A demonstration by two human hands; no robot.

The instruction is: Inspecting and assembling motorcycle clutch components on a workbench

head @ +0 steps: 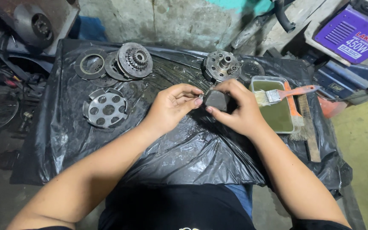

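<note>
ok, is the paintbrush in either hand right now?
No. The paintbrush rests across the rim of the tray, while both hands hold a small dark block.

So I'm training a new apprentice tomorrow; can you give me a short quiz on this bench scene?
1. True or false: both hands hold the dark block.
2. What lies across the tray? A) brush B) file C) spring
3. On which side of the left hand is the holed plate?

Key: 1 true, with the right hand too; 2 A, the brush; 3 its left.
</note>
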